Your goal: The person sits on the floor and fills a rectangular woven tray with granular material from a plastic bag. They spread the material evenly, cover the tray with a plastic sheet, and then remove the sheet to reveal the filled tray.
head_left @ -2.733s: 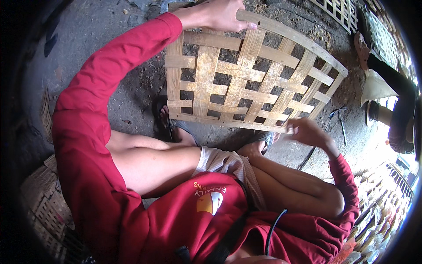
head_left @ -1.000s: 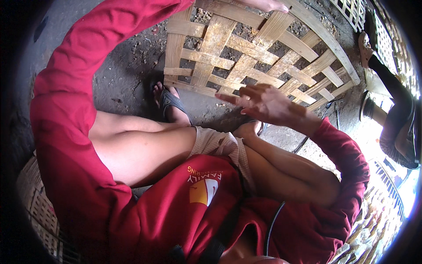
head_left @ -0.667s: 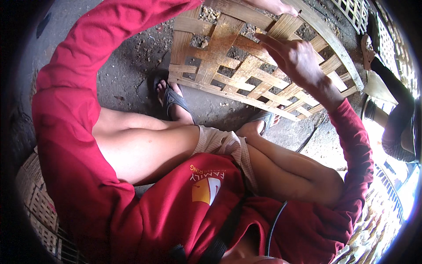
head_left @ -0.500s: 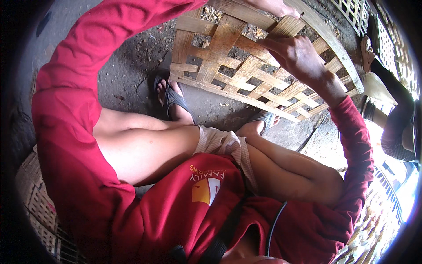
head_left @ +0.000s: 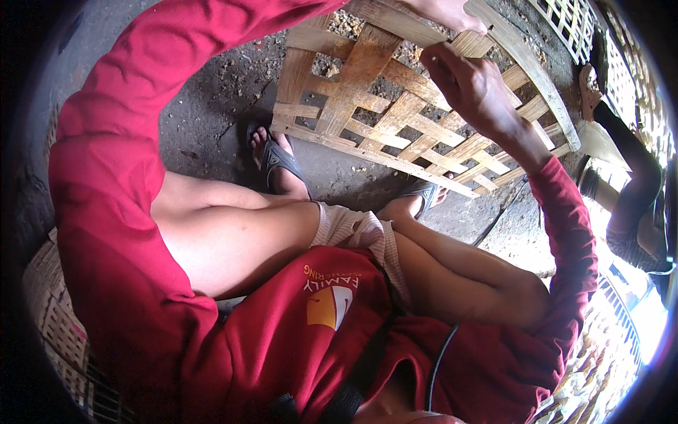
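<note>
A woven bamboo panel [head_left: 381, 106] with a curved rim slants over the floor beyond my knees. At the picture's top edge, partly cut off, my left hand [head_left: 448, 13] is closed on the panel's upper rim, its fingertips beside a short flat bamboo strip end [head_left: 472, 44]. Just below it, my right hand [head_left: 477, 88] is bent over the weave with its fingers curled together. Whatever those fingers hold, if anything, is hidden. Open square gaps show between the crossed strips, several of which carry brown stains.
My sandalled feet [head_left: 286, 169] rest on the grey floor [head_left: 205, 120], strewn with crumbs near the panel. Another person's dark-sleeved arm [head_left: 628, 141] is at the right, near more woven lattice panels [head_left: 565, 25]. Woven work [head_left: 60, 325] also stands at lower left.
My right hand has lifted slightly off the weave, and its fingers have curled in from a more outstretched pose. My left hand and the panel have shifted a little. The other person's arm has moved slightly.
</note>
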Demonstrator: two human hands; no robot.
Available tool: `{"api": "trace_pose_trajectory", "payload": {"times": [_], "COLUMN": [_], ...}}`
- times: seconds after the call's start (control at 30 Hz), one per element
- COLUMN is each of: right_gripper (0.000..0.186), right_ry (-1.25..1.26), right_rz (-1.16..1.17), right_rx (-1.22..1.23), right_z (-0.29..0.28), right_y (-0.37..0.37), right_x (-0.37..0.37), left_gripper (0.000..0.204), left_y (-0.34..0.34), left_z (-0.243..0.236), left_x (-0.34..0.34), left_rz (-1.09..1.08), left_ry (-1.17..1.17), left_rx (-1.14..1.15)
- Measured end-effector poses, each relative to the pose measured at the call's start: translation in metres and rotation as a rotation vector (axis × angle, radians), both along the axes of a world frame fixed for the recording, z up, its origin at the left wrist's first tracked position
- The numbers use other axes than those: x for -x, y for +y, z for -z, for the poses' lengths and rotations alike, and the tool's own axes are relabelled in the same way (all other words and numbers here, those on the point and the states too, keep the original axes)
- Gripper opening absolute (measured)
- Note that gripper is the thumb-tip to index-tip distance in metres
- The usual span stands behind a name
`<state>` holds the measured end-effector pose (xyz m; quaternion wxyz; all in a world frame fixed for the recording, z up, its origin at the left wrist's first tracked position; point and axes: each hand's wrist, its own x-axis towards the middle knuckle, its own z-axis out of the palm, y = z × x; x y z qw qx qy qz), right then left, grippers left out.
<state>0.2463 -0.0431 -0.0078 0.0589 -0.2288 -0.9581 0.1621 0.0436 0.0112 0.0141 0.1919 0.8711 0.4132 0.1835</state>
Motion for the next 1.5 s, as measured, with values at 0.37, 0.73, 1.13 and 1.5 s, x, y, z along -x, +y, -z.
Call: {"api": "trace_pose_trajectory", "payload": {"times": [0.37,0.73,1.13,1.5], "right_gripper": [0.015,0.058,0.046,0.026], "right_ry": [-0.062,-0.166,0.027,-0.171], "right_rz": [-0.459,-0.210,-0.336,-0.134], "right_rx": [0.221,-0.283,-0.268,-0.253], "right_z": [0.028,-0.002,0.023,0.012], "right_y": [-0.061,-0.003,0.011,-0.009], "right_x": [-0.025,-0.040,-0.048,-0.056], "left_gripper": [0.041,0.036,0.040,0.041], "left_y": [0.001,0.007,0.000,0.003], "left_z": [0.001,0.007,-0.001,0.002], "left_x": [-0.005,-0.006,-0.004,-0.003], "left_rz": [0.009,0.009,0.018,0.029], "left_ry": [-0.046,-0.009,0.009,0.015], "left_rx": [0.010,-0.038,0.003,0.043]}}
